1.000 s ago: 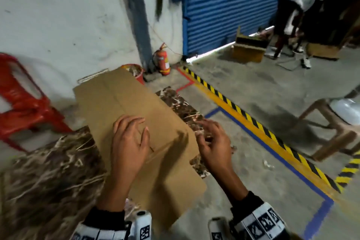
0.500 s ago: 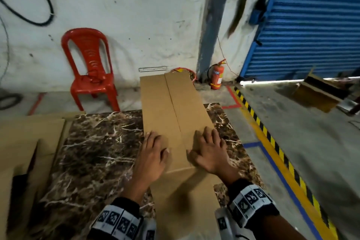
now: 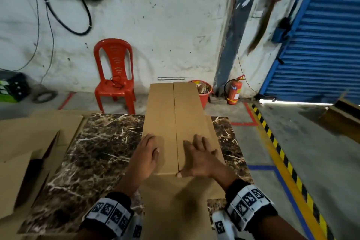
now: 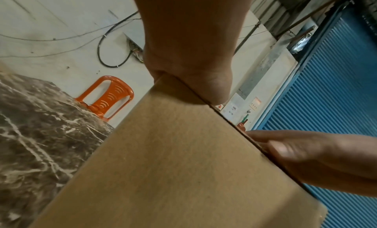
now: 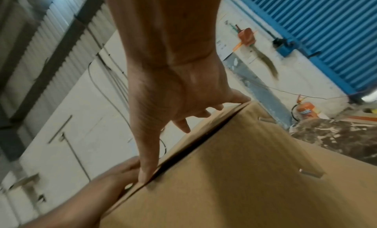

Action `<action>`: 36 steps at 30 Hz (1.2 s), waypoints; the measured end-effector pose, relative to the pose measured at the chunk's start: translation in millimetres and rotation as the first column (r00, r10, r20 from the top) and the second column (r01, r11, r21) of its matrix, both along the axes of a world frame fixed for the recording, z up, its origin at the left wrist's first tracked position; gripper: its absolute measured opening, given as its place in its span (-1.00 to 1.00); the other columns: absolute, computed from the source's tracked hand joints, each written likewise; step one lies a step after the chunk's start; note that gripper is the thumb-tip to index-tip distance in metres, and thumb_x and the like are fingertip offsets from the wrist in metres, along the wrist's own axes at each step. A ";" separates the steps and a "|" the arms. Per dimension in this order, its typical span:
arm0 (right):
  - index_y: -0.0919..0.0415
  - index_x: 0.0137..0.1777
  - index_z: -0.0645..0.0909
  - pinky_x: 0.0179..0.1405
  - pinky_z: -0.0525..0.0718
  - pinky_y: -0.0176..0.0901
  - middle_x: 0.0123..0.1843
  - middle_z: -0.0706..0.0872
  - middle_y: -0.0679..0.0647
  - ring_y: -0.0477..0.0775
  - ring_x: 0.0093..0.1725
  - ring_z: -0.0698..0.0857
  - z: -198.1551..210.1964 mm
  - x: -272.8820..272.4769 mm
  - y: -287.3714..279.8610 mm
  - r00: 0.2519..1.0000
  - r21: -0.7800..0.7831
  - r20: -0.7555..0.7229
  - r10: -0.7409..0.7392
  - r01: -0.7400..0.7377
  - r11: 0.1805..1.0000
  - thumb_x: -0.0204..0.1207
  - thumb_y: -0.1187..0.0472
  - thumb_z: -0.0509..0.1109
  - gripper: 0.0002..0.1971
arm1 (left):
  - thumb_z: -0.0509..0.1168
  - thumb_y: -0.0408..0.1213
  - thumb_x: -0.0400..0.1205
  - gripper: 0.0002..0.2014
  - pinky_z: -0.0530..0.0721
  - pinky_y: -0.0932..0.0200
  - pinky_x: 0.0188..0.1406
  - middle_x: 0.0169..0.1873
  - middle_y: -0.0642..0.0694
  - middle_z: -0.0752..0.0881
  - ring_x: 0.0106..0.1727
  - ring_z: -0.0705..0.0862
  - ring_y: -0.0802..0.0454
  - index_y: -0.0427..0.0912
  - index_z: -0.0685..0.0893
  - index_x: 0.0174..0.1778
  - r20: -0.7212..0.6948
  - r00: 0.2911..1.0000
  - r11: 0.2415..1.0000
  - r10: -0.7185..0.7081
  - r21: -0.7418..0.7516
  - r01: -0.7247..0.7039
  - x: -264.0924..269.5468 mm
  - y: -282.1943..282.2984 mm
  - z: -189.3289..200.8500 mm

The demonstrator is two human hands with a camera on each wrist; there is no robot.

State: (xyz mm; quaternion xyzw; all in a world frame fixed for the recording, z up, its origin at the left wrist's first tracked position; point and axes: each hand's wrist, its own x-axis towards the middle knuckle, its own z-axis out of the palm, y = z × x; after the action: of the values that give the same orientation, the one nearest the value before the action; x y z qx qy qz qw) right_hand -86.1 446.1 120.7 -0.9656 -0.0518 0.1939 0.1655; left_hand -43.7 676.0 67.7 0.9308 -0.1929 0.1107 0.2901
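The flattened cardboard box (image 3: 161,115) lies on the tabletop (image 3: 101,152) under both palms, long axis running straight ahead of them — left hand (image 3: 145,157) flat left of its centre seam (image 3: 176,132), right hand (image 3: 198,159) splayed just right, neither gripping.

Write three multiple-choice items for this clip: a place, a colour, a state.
1. Where does the folded cardboard lie? A: floor. B: marble table. C: shelf.
2. What colour is the plastic chair? A: red. B: green. C: white.
3. How is the right hand? A: curled round a tool. B: raised off the cardboard. C: spread flat on the cardboard.
Answers: 1 B, it rests on that table, overhanging the far edge; 2 A, its back and seat are red; 3 C, fingers splayed on it.
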 end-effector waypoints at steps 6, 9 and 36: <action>-0.27 0.71 -0.11 0.55 0.04 0.61 0.77 -0.31 0.01 0.29 0.72 -0.27 10.6 -8.6 -10.4 0.979 0.036 0.183 0.085 -0.093 0.995 0.28 -0.23 0.60 0.14 | 0.04 -0.04 0.71 -0.46 0.40 -0.23 0.54 0.49 -0.25 0.51 0.57 0.39 -0.16 -0.31 0.47 0.51 0.020 0.999 0.998 -0.046 0.033 0.046 -2.5 9.1 -1.2; -0.30 0.70 -0.02 0.62 0.24 0.33 0.78 -0.15 -0.04 0.18 0.72 -0.06 26.6 -12.4 -23.9 0.936 0.156 0.348 0.058 -0.119 0.981 0.34 -0.11 0.60 0.05 | -0.18 0.16 0.74 -0.36 0.21 -0.18 0.64 0.59 -0.10 0.39 0.67 0.20 -0.08 -0.16 0.39 0.60 0.033 0.992 0.987 -0.118 0.116 0.114 0.1 10.9 -4.0; 0.24 0.73 -0.09 0.61 0.09 0.45 0.60 -0.04 0.72 0.69 0.62 0.01 -3.8 -10.5 -36.6 0.811 -0.143 0.069 -0.581 0.584 0.799 0.64 -0.37 0.01 -0.13 | 0.13 -0.21 0.70 -0.67 0.18 -0.42 0.53 0.69 -0.19 0.02 0.61 0.15 -0.40 -0.12 0.61 0.35 -0.143 0.990 0.701 -0.013 0.705 0.111 18.4 -77.0 74.6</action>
State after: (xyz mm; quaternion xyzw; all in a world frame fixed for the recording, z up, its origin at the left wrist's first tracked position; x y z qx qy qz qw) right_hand -96.6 409.5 116.8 -0.9467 0.2610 0.1268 0.1400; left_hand -25.2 599.0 142.3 0.9686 -0.2331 -0.0415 -0.0757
